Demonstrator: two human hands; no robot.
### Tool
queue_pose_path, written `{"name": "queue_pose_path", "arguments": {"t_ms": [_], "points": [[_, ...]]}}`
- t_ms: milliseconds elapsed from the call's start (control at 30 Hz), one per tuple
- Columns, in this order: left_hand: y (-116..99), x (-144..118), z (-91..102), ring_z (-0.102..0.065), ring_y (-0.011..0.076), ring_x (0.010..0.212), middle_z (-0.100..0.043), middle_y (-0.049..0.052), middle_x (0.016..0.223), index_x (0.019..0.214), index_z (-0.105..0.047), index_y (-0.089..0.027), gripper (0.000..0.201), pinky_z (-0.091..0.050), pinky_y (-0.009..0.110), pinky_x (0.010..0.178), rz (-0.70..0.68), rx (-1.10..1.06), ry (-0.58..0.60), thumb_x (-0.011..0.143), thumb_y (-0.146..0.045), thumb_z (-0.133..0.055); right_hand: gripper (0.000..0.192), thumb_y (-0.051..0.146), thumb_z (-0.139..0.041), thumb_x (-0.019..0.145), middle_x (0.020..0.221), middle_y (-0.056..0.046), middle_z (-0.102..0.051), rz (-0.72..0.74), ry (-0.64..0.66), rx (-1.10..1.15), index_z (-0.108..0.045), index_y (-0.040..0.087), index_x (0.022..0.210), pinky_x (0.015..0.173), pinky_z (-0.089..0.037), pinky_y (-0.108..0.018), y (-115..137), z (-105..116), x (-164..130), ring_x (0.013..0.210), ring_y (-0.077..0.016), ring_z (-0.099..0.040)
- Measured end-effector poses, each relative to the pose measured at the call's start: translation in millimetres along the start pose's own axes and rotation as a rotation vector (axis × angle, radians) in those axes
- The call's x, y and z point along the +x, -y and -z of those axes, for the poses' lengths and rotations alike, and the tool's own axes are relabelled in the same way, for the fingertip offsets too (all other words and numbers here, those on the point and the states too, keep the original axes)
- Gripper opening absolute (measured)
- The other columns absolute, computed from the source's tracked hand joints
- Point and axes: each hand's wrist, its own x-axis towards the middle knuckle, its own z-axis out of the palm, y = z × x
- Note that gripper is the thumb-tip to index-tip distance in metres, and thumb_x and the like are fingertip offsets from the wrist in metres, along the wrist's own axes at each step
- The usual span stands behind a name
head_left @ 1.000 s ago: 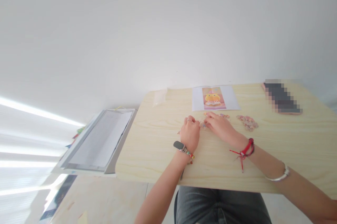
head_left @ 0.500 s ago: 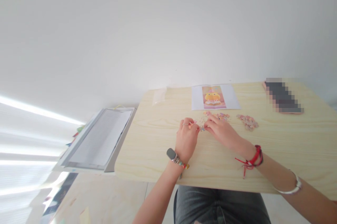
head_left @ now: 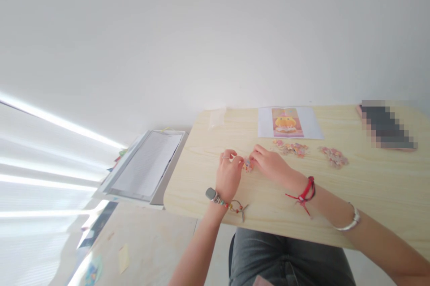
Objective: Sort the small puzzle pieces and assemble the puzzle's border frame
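Note:
Between my fingertips is a small cluster of colourful jigsaw puzzle pieces (head_left: 247,165), low over the light wooden table or touching it; which one I cannot tell. My left hand (head_left: 230,172) pinches its left side with thumb and forefinger. From the right, the bent fingers of my right hand (head_left: 272,164) close on the other edge and partly hide it. A loose heap of puzzle pieces (head_left: 292,148) lies just beyond my right hand, and a second pile of pieces (head_left: 334,157) sits farther right. Behind them rests a white sheet with a printed yellow cartoon figure (head_left: 287,123).
A clear plastic bag (head_left: 217,118) lies at the table's back left. At the back right is a phone-like dark slab (head_left: 386,125), blurred out. Left of the table (head_left: 379,187) stands a grey-white surface holding a lined paper sheet (head_left: 148,163). A wall rises behind.
My view has turned, so the table appears shifted right. Both hands have moved left relative to the printed sheet, away from the heap, which now shows more fully.

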Motion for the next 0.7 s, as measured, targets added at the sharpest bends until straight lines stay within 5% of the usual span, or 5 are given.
{"name": "queue_pose_path", "arguments": {"t_ms": [433,700], "points": [[3,25,-17.9,-0.048,0.0197,0.091,-0.05,0.008,0.091,0.075,-0.064,-0.016,0.014,-0.047,0.032,0.076,0.042,0.021,0.104,0.08,-0.008,-0.052,0.021,0.017,-0.038,0.089,0.088,-0.006,-0.055,-0.049,0.053,-0.12,-0.058,0.014,0.082,0.053,-0.033,-0.025,-15,-6,15,0.063,-0.012,-0.052],[4,20,-7.8,-0.049,0.0193,0.091,-0.049,0.008,0.095,0.082,-0.064,-0.016,0.009,-0.048,0.033,0.076,0.068,0.014,0.085,0.08,-0.011,-0.055,0.019,0.017,-0.042,0.087,0.089,-0.007,-0.056,-0.094,-0.011,-0.055,-0.06,0.015,0.082,0.056,-0.038,-0.025,-17,9,4,0.069,-0.0142,-0.055]]}}
